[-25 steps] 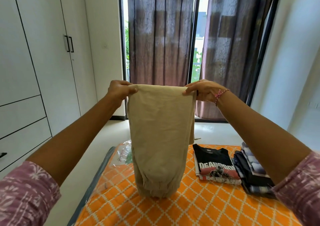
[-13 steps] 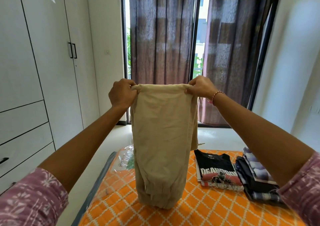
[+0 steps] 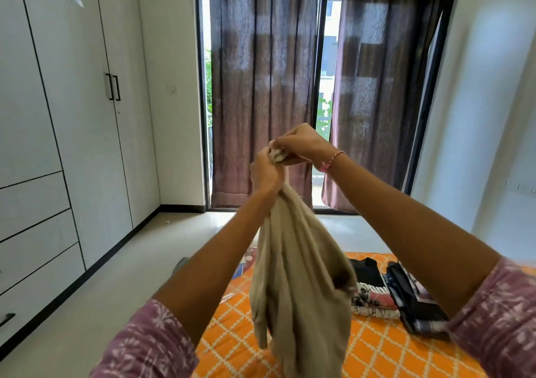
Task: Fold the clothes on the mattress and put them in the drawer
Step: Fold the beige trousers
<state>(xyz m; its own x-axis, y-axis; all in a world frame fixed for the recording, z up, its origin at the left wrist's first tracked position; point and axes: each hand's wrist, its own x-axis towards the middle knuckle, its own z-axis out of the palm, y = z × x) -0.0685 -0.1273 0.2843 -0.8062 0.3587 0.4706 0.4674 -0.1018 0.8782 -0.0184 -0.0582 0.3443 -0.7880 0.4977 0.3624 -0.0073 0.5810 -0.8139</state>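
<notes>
Both hands meet at the frame's centre, raised well above the mattress point(image 3: 377, 345). The left hand point(image 3: 265, 171) grips the gathered top edge of the beige trousers point(image 3: 295, 296), fingers curled round the bunched cloth; the right hand point(image 3: 301, 144), just beside it at 1 o'clock, pinches the same edge from above. Bringing the two corners together doubles the garment lengthwise, and holding it high lets the cloth hang free and straight under its own weight. From the hands, the trousers drop toward 6 o'clock, over the orange-patterned mattress. At 4 o'clock lie a folded black T-shirt point(image 3: 369, 284) and, touching it, a stack of folded dark clothes point(image 3: 412, 299), set aside as finished pieces. The drawers point(image 3: 34, 232) stand shut at 9 o'clock, well apart.
</notes>
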